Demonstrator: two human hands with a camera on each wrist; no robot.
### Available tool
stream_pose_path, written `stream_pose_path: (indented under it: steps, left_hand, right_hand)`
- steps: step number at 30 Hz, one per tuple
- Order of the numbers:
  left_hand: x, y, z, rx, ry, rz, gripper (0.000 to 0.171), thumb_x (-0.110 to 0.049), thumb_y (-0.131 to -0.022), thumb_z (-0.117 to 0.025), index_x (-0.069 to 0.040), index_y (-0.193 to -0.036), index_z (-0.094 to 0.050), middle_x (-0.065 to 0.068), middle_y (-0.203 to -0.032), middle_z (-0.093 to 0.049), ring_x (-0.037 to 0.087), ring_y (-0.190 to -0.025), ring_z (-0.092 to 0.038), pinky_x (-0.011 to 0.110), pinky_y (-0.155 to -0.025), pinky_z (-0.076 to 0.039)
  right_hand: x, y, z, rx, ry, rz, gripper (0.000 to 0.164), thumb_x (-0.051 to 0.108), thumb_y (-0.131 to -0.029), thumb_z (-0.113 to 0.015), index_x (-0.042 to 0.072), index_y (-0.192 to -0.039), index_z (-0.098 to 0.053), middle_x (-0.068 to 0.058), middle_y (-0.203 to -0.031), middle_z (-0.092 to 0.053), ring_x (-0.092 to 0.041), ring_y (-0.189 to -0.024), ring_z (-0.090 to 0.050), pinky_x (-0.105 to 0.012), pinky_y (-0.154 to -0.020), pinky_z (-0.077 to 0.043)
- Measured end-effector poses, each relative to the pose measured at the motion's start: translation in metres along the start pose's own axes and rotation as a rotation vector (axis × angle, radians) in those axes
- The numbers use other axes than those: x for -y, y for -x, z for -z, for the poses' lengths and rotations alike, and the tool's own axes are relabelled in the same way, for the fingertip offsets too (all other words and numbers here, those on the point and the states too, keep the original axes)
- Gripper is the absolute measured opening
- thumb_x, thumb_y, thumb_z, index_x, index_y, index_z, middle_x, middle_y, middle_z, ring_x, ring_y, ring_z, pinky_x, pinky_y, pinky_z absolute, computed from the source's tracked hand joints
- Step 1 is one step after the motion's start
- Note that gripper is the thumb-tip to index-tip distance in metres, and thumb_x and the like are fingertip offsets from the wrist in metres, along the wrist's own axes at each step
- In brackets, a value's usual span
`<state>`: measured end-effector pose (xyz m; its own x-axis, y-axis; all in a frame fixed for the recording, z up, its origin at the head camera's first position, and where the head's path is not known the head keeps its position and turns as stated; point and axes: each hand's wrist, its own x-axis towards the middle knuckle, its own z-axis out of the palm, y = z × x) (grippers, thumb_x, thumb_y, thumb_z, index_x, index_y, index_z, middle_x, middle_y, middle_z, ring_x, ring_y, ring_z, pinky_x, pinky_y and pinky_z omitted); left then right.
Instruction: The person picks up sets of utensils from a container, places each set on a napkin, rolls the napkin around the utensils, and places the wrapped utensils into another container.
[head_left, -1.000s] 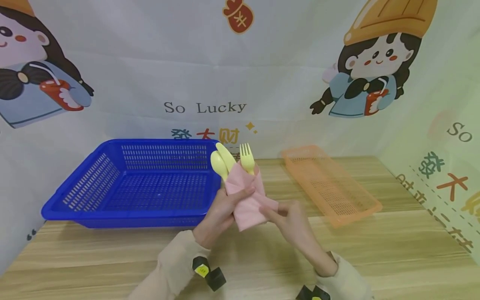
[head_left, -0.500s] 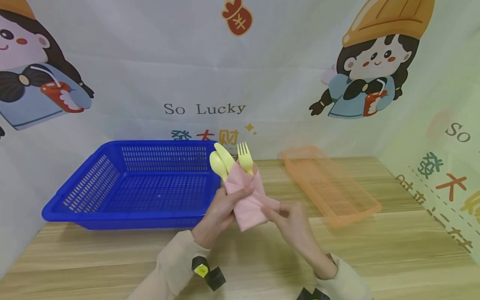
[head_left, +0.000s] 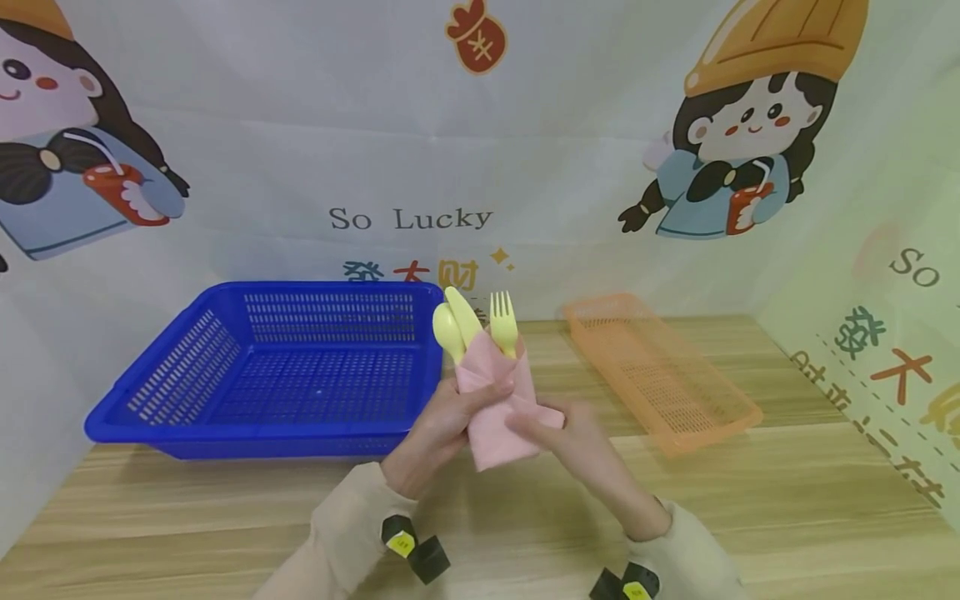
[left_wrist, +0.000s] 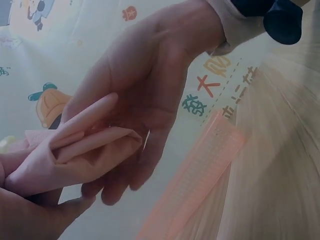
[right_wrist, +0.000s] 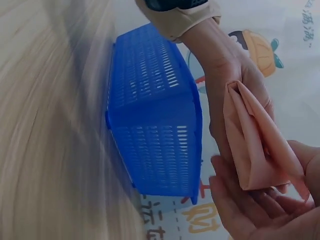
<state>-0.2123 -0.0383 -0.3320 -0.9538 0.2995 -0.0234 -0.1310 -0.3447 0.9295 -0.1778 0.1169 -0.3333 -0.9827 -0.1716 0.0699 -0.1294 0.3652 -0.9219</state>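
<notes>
A pink napkin [head_left: 498, 443] is folded round a pale yellow spoon [head_left: 447, 332], knife [head_left: 463, 312] and fork [head_left: 504, 321], whose heads stick out at the top. My left hand [head_left: 441, 423] grips the bundle from the left, its thumb across the front. On the right, my right hand [head_left: 579, 442] pinches a loose flap, thumb in front and fingers behind. In the left wrist view the napkin's lower end [left_wrist: 80, 162] shows open folds beside the right hand [left_wrist: 132, 95]. The right wrist view shows the same folds [right_wrist: 250, 145] between both hands; cutlery handles are hidden.
A blue perforated basket [head_left: 262, 429] stands on the wooden table [head_left: 247, 517] at the left, just beyond the left hand. At the back right lies a shallow orange basket [head_left: 660, 433]. A printed cloth [head_left: 570, 167] hangs behind.
The bundle has shifted slightly right and stands a little more upright. The right thumb has moved left across the napkin, with the flap folded over it. Both baskets stay put.
</notes>
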Motion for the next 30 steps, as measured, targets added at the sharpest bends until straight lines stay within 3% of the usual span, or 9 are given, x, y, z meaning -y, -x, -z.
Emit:
stream_pose_path:
  steps: [4,7,14,22,30]
  left_hand:
    - [0.001,0.001,0.001,0.056,-0.028,0.021,0.034,-0.001,-0.084,-0.054,0.004,-0.117,-0.045,0.000,-0.089,-0.062,0.012,-0.077,-0.062,0.026,-0.068,-0.052]
    - [0.001,0.001,0.001,0.070,-0.030,0.023,0.031,0.000,-0.084,-0.053,0.005,-0.114,-0.046,0.000,-0.087,-0.062,0.012,-0.077,-0.062,0.026,-0.069,-0.052]
    - [0.003,0.005,0.002,0.085,-0.021,0.014,0.032,-0.002,-0.084,-0.054,0.008,-0.114,-0.046,0.001,-0.087,-0.062,0.013,-0.078,-0.062,0.028,-0.071,-0.052]
    - [0.017,0.016,0.007,0.084,-0.125,0.054,0.035,-0.007,-0.087,-0.052,0.017,-0.113,-0.047,0.003,-0.085,-0.064,0.008,-0.076,-0.060,0.022,-0.068,-0.050]
    - [0.026,0.019,0.004,0.040,-0.045,0.057,0.035,-0.005,-0.085,-0.054,0.016,-0.112,-0.048,0.007,-0.090,-0.066,0.011,-0.080,-0.062,0.025,-0.072,-0.051]
  right_hand:
    - [-0.005,-0.001,0.000,0.120,-0.116,-0.059,0.035,0.032,-0.081,-0.061,0.002,-0.098,-0.063,-0.008,-0.085,-0.066,-0.015,-0.076,-0.060,-0.030,-0.072,-0.047]
    - [-0.007,-0.001,-0.001,0.143,-0.166,-0.065,0.035,0.029,-0.082,-0.061,-0.001,-0.099,-0.063,-0.010,-0.088,-0.066,-0.016,-0.078,-0.061,-0.031,-0.074,-0.048]
    - [-0.007,0.001,-0.006,0.095,-0.206,-0.054,0.033,0.027,-0.081,-0.063,-0.002,-0.097,-0.064,-0.010,-0.086,-0.067,-0.015,-0.077,-0.060,-0.030,-0.073,-0.048]
    - [-0.007,0.002,-0.009,-0.012,-0.244,-0.055,0.027,0.022,-0.081,-0.063,-0.003,-0.089,-0.065,-0.006,-0.081,-0.066,-0.014,-0.076,-0.057,-0.029,-0.073,-0.044]
    - [-0.007,0.003,-0.014,-0.093,-0.189,-0.040,0.023,0.017,-0.077,-0.068,-0.003,-0.088,-0.067,-0.007,-0.076,-0.065,-0.011,-0.067,-0.052,-0.024,-0.060,-0.043]
